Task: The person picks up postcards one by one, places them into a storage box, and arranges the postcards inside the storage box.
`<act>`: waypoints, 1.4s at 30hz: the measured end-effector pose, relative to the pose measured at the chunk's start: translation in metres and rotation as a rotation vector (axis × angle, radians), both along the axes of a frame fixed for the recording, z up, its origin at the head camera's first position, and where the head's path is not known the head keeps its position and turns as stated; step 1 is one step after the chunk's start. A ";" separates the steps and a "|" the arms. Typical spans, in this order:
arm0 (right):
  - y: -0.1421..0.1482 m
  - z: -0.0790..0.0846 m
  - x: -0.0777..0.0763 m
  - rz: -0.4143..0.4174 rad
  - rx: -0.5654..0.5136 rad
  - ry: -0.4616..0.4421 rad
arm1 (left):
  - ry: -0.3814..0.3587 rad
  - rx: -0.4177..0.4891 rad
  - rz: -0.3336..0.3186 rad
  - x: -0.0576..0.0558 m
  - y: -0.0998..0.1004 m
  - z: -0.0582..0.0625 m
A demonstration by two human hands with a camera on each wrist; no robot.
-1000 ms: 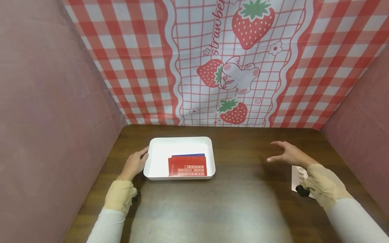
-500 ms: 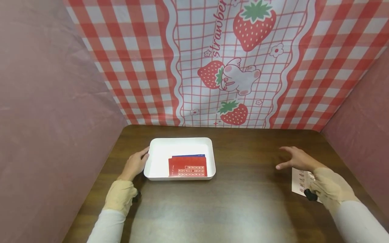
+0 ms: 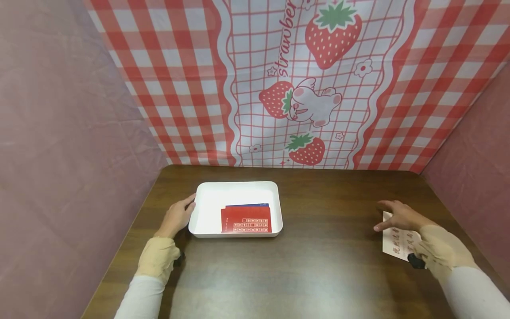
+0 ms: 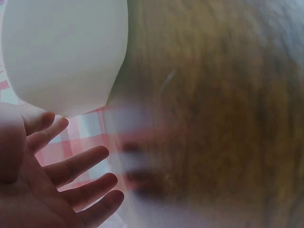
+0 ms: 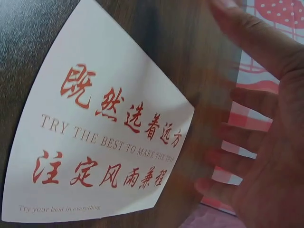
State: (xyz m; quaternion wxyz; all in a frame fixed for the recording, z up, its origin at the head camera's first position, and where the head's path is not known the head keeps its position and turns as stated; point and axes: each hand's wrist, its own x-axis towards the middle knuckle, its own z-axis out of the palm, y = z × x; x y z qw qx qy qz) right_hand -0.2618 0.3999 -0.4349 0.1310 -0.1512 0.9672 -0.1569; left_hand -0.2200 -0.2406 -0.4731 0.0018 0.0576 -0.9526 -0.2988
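In the head view my left hand point(image 3: 175, 218) is at the left end of the white tray point(image 3: 211, 195), its thumb and forefinger touching or close to the rim. The left wrist view shows its fingers point(image 4: 78, 166) spread beside the tray's outer wall point(image 4: 66, 57). Inside the tray lie a red booklet or card point(image 3: 245, 215) and, mostly hidden beneath it, a blue one point(image 3: 259, 204). My right hand point(image 3: 403, 216) hovers at a white card or booklet point(image 3: 392, 243) with red lettering on the table. Fingers spread, it holds nothing; the right wrist view shows the printed sheet point(image 5: 109, 114) apart from the fingertips.
The dark wooden table point(image 3: 318, 248) has a red-and-white strawberry cloth point(image 3: 303, 88) hanging behind its far edge. Pink walls point(image 3: 71, 155) stand close on the left and right sides.
My right hand has drawn to the right and slightly nearer, uncovering more of the white card. The left hand and the tray stay put.
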 end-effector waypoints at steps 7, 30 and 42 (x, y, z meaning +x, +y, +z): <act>0.009 0.000 0.004 -0.016 0.022 -0.097 | -0.022 -0.006 0.005 -0.002 -0.001 -0.002; 0.027 -0.014 0.003 -0.035 0.136 -0.031 | 0.009 -0.023 -0.018 -0.001 -0.005 -0.003; 0.034 -0.022 -0.002 -0.052 0.182 -0.022 | -0.019 -0.012 -0.007 -0.003 -0.004 -0.003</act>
